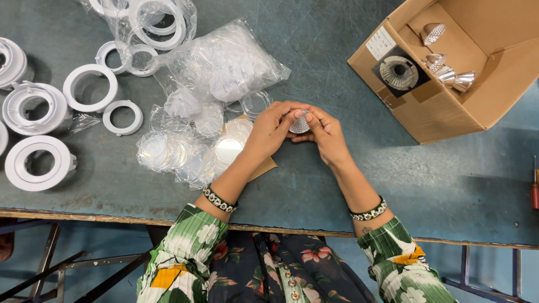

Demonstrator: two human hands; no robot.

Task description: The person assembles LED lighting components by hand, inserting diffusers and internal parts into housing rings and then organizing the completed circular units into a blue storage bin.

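Left of the fingers, clear round discs (185, 154) spill beside a crumpled plastic bag (224, 62). Farther left lie white plastic rings (90, 87). Right of the fingers, an open cardboard box (443, 112) holds silver reflector cones (449, 73).

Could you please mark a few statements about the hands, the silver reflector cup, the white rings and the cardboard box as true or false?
1. Both hands, left hand and right hand, hold one small silver faceted reflector cup between them. True.
2. The open brown cardboard box is empty. False: several shiny silver reflector cones lie inside it.
3. The white plastic rings lie on the person's left side of the grey-green worktable. True.
4. The clear round lens discs are stacked inside the box. False: they lie on the table in clear plastic bags, beside the left hand.
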